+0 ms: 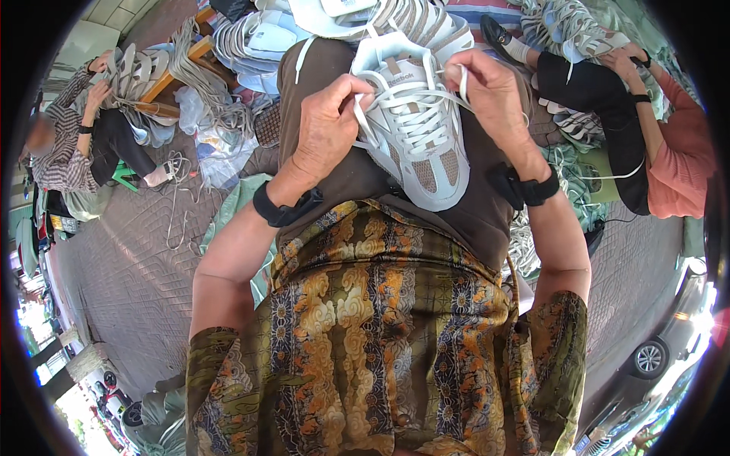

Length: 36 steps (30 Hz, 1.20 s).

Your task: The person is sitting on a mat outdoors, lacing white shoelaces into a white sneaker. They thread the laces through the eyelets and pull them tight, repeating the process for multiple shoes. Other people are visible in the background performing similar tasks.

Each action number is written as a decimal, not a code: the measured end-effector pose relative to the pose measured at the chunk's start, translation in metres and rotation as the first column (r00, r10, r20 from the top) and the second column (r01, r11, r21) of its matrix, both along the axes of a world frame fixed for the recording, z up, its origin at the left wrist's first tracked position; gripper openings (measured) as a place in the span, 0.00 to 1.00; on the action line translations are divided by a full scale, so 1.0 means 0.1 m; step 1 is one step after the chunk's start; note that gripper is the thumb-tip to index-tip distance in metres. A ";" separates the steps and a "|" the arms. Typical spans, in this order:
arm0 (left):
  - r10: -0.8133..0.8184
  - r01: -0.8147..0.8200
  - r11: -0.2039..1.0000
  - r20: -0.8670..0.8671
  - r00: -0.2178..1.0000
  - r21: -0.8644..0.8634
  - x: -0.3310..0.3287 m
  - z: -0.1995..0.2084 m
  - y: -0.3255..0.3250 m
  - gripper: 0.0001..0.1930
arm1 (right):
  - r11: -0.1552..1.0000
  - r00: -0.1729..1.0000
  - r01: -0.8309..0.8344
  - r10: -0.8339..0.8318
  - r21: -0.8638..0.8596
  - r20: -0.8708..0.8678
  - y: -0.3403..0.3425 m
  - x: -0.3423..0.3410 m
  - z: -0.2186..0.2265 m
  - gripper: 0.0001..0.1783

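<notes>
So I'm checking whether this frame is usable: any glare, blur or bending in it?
Head view: shoe and both hands, left hand and right hand, are sharp and evenly lit; lower corners blow out in sunlight; fisheye bends edges toward a dark rim.

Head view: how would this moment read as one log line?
left hand: on sneaker, pinching lace | right hand: pulling lace | sneaker: on lap

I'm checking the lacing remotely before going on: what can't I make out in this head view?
- Sneaker: its sole is hidden, resting face down on the lap.
- Left hand: fingertips and grip on the lace are hidden behind its own knuckles.
- Right hand: the lace end it pinches is too thin to follow.
- Shoe pile: cut off by the top edge.
</notes>
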State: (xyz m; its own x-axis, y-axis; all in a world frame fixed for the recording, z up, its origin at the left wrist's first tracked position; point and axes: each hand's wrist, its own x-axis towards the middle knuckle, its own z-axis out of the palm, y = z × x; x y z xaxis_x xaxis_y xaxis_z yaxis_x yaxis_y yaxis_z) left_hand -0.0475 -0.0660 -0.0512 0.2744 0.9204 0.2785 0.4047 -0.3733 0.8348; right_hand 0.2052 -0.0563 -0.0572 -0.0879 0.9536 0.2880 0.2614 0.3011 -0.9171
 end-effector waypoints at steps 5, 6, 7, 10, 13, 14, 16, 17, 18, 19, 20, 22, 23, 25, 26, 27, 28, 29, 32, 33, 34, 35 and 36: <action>-0.037 0.036 0.999 0.020 0.999 0.021 0.00 0.00 -0.01 0.04 | 0.999 0.983 0.038 -0.044 0.039 0.177 -0.01 -0.01 -0.06 0.04; -0.038 0.037 0.999 0.033 0.999 0.019 0.01 0.00 -0.02 0.04 | 0.998 0.977 0.049 -0.054 0.034 0.204 -0.04 -0.02 -0.05 0.04; -0.039 0.038 0.999 0.046 0.998 0.016 0.02 -0.01 -0.02 0.04 | 0.999 0.978 0.047 -0.051 0.025 0.204 -0.05 -0.01 -0.04 0.04; -0.038 0.037 0.999 0.024 0.999 0.039 0.02 0.01 -0.01 0.04 | 0.999 0.981 0.050 -0.049 0.001 0.186 -0.06 -0.01 -0.03 0.04; -0.024 0.022 0.999 0.029 0.999 0.050 0.01 0.02 -0.02 0.04 | 0.998 0.983 0.063 -0.064 0.008 0.172 -0.05 -0.03 0.01 0.04; -0.031 0.029 0.998 0.029 0.999 0.049 0.01 0.02 -0.02 0.04 | 0.998 0.979 0.063 -0.067 0.026 0.191 -0.04 -0.03 0.01 0.03; -0.044 0.042 0.998 0.030 0.999 0.045 0.01 0.03 -0.02 0.04 | 0.996 0.968 0.063 -0.076 0.061 0.237 -0.04 -0.05 0.04 0.03; -0.048 0.046 0.997 0.025 0.999 0.058 0.01 0.04 -0.02 0.04 | 0.995 0.961 0.065 -0.083 0.077 0.265 -0.06 -0.07 0.06 0.03; -0.052 0.050 0.996 0.022 0.998 0.070 0.01 0.04 -0.03 0.04 | 0.994 0.952 0.066 -0.090 0.093 0.294 -0.08 -0.08 0.08 0.03; -0.056 0.054 0.995 0.019 0.998 0.081 0.01 0.04 -0.04 0.04 | 0.989 0.940 0.064 -0.104 0.133 0.324 -0.08 -0.08 0.08 0.03; -0.065 0.065 0.990 0.001 0.998 0.121 0.01 0.03 -0.04 0.04 | 0.983 0.928 0.060 -0.119 0.173 0.353 -0.09 -0.07 0.09 0.03; -0.083 0.089 0.976 -0.035 0.996 0.200 0.02 0.03 -0.06 0.05 | 0.964 0.900 0.052 -0.158 0.260 0.407 -0.09 -0.08 0.09 0.03; -0.068 0.075 0.979 -0.040 0.997 0.191 0.03 0.02 -0.06 0.06 | 0.951 0.883 0.047 -0.183 0.307 0.432 -0.09 -0.09 0.09 0.03; -0.034 0.043 0.984 -0.054 0.998 0.175 0.02 0.01 -0.05 0.07 | 0.922 0.843 0.014 -0.218 0.386 0.491 -0.07 -0.12 0.12 0.04; -0.031 0.035 0.981 -0.023 0.999 0.191 0.04 0.01 -0.05 0.08 | 0.909 0.817 -0.012 -0.232 0.418 0.528 -0.08 -0.13 0.17 0.04; -0.027 0.025 0.977 0.007 1.000 0.210 0.06 0.01 -0.04 0.09 | 0.893 0.790 -0.041 -0.247 0.449 0.562 -0.07 -0.15 0.21 0.05; -0.024 0.015 0.974 0.037 0.999 0.228 0.06 0.01 -0.04 0.10 | 0.895 0.787 -0.064 -0.226 0.441 0.573 -0.05 -0.15 0.21 0.05; -0.025 0.018 0.973 0.026 0.999 0.231 0.05 0.02 -0.04 0.10 | 0.897 0.785 -0.088 -0.206 0.434 0.585 -0.02 -0.14 0.21 0.05; -0.030 0.024 0.966 0.017 0.999 0.257 0.05 -0.02 -0.05 0.10 | 0.933 0.809 -0.117 -0.109 0.340 0.577 0.02 -0.09 0.24 0.04; -0.033 0.027 0.959 0.015 0.999 0.282 0.05 -0.04 -0.04 0.10 | 0.948 0.825 -0.119 -0.072 0.297 0.561 0.03 -0.07 0.24 0.03; -0.036 0.030 0.952 0.014 0.999 0.306 0.06 -0.05 -0.04 0.09 | 0.970 0.866 -0.101 -0.024 0.222 0.500 0.04 -0.05 0.21 0.02; -0.028 0.023 0.949 0.011 1.000 0.313 0.06 -0.05 -0.03 0.09 | 0.986 0.902 -0.089 0.019 0.143 0.432 0.06 -0.03 0.16 0.02; -0.022 0.018 0.947 0.010 1.000 0.321 0.07 -0.05 -0.03 0.09 | 0.995 0.932 -0.081 0.054 0.062 0.359 0.07 -0.01 0.12 0.01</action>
